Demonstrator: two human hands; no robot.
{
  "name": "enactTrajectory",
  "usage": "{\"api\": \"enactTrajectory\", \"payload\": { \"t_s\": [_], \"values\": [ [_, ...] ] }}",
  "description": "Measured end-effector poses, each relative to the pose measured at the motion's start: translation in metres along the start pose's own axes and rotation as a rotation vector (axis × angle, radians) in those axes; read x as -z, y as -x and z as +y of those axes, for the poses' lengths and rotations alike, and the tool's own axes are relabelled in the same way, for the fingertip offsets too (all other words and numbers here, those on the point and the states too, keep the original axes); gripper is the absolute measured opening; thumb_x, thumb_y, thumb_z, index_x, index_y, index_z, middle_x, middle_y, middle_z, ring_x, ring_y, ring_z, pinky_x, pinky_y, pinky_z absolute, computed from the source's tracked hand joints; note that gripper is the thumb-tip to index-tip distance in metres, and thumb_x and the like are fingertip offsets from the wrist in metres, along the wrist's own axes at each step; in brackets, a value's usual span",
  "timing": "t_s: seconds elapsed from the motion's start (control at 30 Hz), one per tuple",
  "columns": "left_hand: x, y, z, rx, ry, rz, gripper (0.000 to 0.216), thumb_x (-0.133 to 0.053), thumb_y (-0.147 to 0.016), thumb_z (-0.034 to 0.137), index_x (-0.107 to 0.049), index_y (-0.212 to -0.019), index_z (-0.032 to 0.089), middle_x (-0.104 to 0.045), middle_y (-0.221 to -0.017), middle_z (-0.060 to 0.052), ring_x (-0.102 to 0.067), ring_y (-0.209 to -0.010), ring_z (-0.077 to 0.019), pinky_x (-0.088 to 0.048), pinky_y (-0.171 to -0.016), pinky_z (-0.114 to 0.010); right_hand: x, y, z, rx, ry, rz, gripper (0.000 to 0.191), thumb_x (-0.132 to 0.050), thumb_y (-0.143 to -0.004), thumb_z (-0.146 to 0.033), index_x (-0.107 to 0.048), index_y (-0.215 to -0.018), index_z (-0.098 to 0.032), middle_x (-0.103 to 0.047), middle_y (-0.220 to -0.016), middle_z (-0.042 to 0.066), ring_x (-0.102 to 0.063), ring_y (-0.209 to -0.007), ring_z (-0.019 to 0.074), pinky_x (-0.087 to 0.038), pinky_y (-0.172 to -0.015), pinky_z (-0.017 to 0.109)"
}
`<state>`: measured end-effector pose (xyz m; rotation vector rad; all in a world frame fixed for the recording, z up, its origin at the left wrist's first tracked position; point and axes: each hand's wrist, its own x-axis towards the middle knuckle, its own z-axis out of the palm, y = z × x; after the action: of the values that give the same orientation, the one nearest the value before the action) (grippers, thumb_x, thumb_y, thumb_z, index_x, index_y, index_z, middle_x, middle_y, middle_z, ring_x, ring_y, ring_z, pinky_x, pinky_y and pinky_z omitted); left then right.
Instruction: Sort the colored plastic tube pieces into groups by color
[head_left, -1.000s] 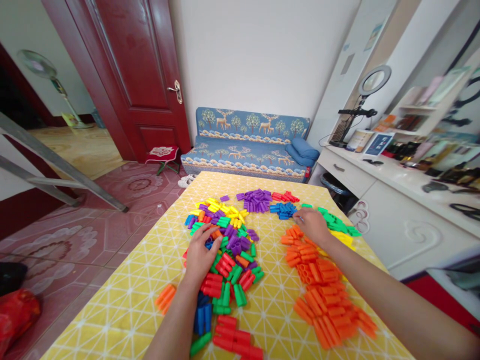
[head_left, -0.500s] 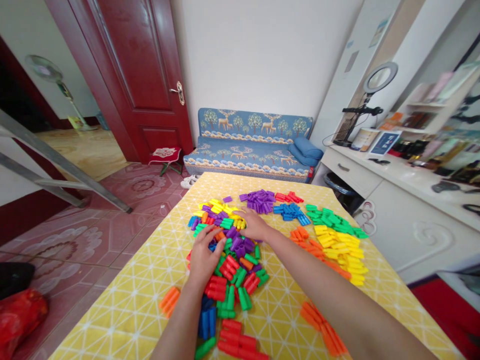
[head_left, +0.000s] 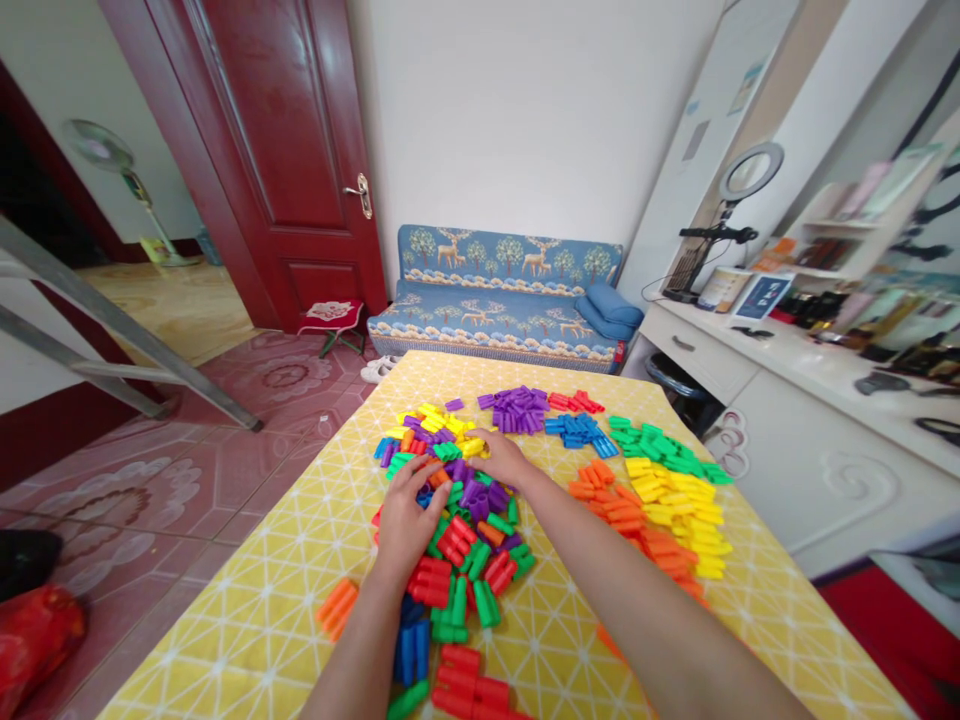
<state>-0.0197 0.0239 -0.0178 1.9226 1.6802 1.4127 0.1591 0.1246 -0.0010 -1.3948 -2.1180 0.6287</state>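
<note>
A mixed heap of plastic tube-shaped building blocks (head_left: pixel 457 545) in red, green, purple, blue, orange and yellow lies on the table in front of me. My left hand (head_left: pixel 407 515) rests on the heap's left side, fingers apart, over orange and blue blocks. At the heap's far side, my right hand (head_left: pixel 501 460) has its thumb and fingers around a yellow block (head_left: pixel 472 446); its fingertips are partly hidden. Just beyond both hands are more yellow blocks (head_left: pixel 431 415) mixed with purple ones.
Sorted groups lie along the far and right side: purple blocks (head_left: pixel 516 410), red blocks (head_left: pixel 576 402), blue blocks (head_left: pixel 579 432), green blocks (head_left: pixel 660 447), yellow blocks (head_left: pixel 679 505) and orange blocks (head_left: pixel 619 510). A patterned yellow cloth (head_left: pixel 247 610) covers the table. Beyond stands a blue sofa (head_left: pixel 495 310).
My right hand has lowered slightly, and its fingers have closed around the yellow block. My left hand stays nearly where it was. The view has shifted a little.
</note>
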Motion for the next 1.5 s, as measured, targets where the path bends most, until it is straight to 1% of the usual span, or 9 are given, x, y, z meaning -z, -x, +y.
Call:
{"api": "enactTrajectory", "payload": {
  "t_s": [0.2, 0.4, 0.57, 0.83, 0.97, 1.13, 1.3, 1.4, 1.5],
  "values": [
    [0.002, 0.001, 0.001, -0.022, 0.024, 0.008, 0.031, -0.057, -0.085, 0.039, -0.068, -0.108, 0.022, -0.06, -0.123, -0.009, -0.056, -0.115, -0.0247, -0.042, -0.102, -0.043, 0.0, 0.002, -0.007, -0.012, -0.146, 0.086, 0.018, -0.067, -0.067, -0.015, -0.065, -0.084, -0.021, -0.066, -0.08, -0.002, -0.061, -0.078, 0.0185, -0.047, -0.074, 0.029],
    [0.01, 0.004, 0.011, -0.104, 0.005, 0.019, 0.031, -0.055, -0.086, 0.039, -0.066, -0.112, 0.025, -0.058, -0.13, -0.008, -0.051, -0.122, -0.0249, -0.033, -0.108, -0.048, 0.004, 0.036, -0.025, -0.016, -0.349, 0.2, 0.019, -0.057, -0.08, -0.031, -0.061, -0.093, -0.018, -0.066, -0.083, 0.001, -0.062, -0.077, 0.0184, -0.05, -0.067, 0.028],
    [0.013, 0.006, 0.018, -0.209, 0.026, -0.078, 0.043, -0.062, -0.081, 0.042, -0.059, -0.121, 0.027, -0.061, -0.127, -0.006, -0.049, -0.124, -0.0258, -0.023, -0.113, -0.051, -0.006, 0.082, -0.05, 0.039, -0.491, 0.294, 0.019, -0.058, -0.081, -0.029, -0.065, -0.097, -0.022, -0.068, -0.093, 0.002, -0.062, -0.088, 0.0212, -0.05, -0.081, 0.034],
    [0.011, 0.006, 0.019, -0.23, 0.09, -0.15, 0.02, -0.062, -0.083, 0.036, -0.07, -0.097, 0.025, -0.072, -0.098, -0.005, -0.063, -0.097, -0.0219, -0.034, -0.105, -0.046, -0.028, 0.112, -0.064, 0.067, -0.483, 0.385, 0.025, -0.057, -0.077, -0.016, -0.065, -0.098, -0.027, -0.06, -0.11, 0.006, -0.057, -0.105, 0.0229, -0.049, -0.09, 0.038],
    [0.012, 0.006, 0.021, -0.235, 0.128, -0.188, 0.023, -0.057, -0.086, 0.036, -0.07, -0.1, 0.025, -0.072, -0.099, -0.006, -0.063, -0.097, -0.0225, -0.041, -0.098, -0.043, -0.029, 0.121, -0.067, 0.07, -0.517, 0.463, 0.022, -0.055, -0.083, -0.02, -0.065, -0.1, -0.028, -0.061, -0.11, 0.005, -0.055, -0.107, 0.0223, -0.044, -0.096, 0.04],
    [0.013, 0.006, 0.023, -0.241, 0.159, -0.211, 0.024, -0.052, -0.089, 0.035, -0.072, -0.099, 0.024, -0.072, -0.099, -0.006, -0.063, -0.096, -0.022, -0.045, -0.092, -0.041, -0.027, 0.129, -0.071, 0.008, -0.549, 0.545, 0.014, -0.059, -0.084, -0.029, -0.066, -0.096, -0.028, -0.065, -0.098, 0.004, -0.059, -0.095, 0.0228, -0.048, -0.086, 0.039],
    [0.013, 0.005, 0.021, -0.238, 0.138, -0.2, 0.02, -0.055, -0.087, 0.033, -0.073, -0.093, 0.025, -0.073, -0.094, -0.004, -0.064, -0.094, -0.0214, -0.044, -0.094, -0.041, -0.001, 0.138, -0.067, -0.115, -0.605, 0.581, 0.022, -0.058, -0.083, -0.033, -0.063, -0.103, -0.023, -0.067, -0.094, 0.004, -0.06, -0.084, 0.0202, -0.049, -0.076, 0.033],
    [0.012, 0.005, 0.019, -0.221, 0.147, -0.204, 0.02, -0.056, -0.087, 0.032, -0.073, -0.092, 0.024, -0.073, -0.094, -0.005, -0.064, -0.093, -0.0211, -0.046, -0.091, -0.039, 0.036, 0.146, -0.046, -0.181, -0.6, 0.652, 0.029, -0.061, -0.081, -0.038, -0.062, -0.103, -0.02, -0.065, -0.085, 0.003, -0.058, -0.074, 0.018, -0.048, -0.068, 0.03],
    [0.01, 0.006, 0.017, -0.218, 0.171, -0.202, 0.018, -0.057, -0.086, 0.031, -0.072, -0.092, 0.023, -0.073, -0.094, -0.005, -0.064, -0.092, -0.0207, -0.047, -0.087, -0.037, 0.084, 0.159, -0.003, -0.22, -0.631, 0.836, 0.035, -0.065, -0.077, -0.042, -0.061, -0.103, -0.018, -0.064, -0.084, 0.002, -0.058, -0.073, 0.0156, -0.046, -0.067, 0.028]
  ]
}}
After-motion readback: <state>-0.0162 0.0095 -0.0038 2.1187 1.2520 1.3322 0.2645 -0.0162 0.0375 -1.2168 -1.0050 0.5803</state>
